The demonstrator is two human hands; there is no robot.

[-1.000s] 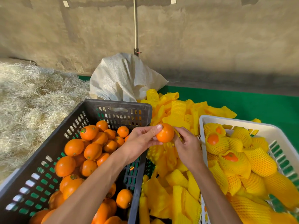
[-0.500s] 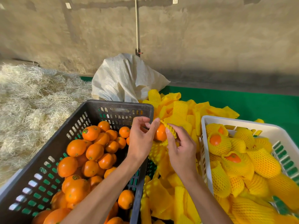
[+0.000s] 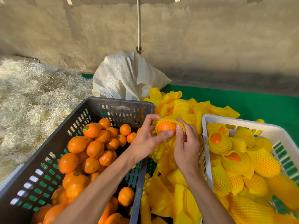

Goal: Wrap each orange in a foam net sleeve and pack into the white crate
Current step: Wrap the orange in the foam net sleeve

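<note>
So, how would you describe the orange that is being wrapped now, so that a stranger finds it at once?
Look between the dark crate of bare oranges and the white crate of wrapped ones, above the loose pile of yellow sleeves. Both hands, left hand and right hand, hold one orange there. It alone is half inside a foam net sleeve.

We are in a fruit packing shed, rough and plain. A bare plastered wall (image 3: 210, 38) rises behind a green floor mat (image 3: 258, 102), and a heap of straw (image 3: 32, 102) lies to the left. A black crate (image 3: 77, 120) full of loose oranges (image 3: 93, 149), a pile of yellow foam nets (image 3: 178, 107), a white woven sack (image 3: 126, 76) and a white crate (image 3: 267, 128) of wrapped fruit show bulk packing.
</note>
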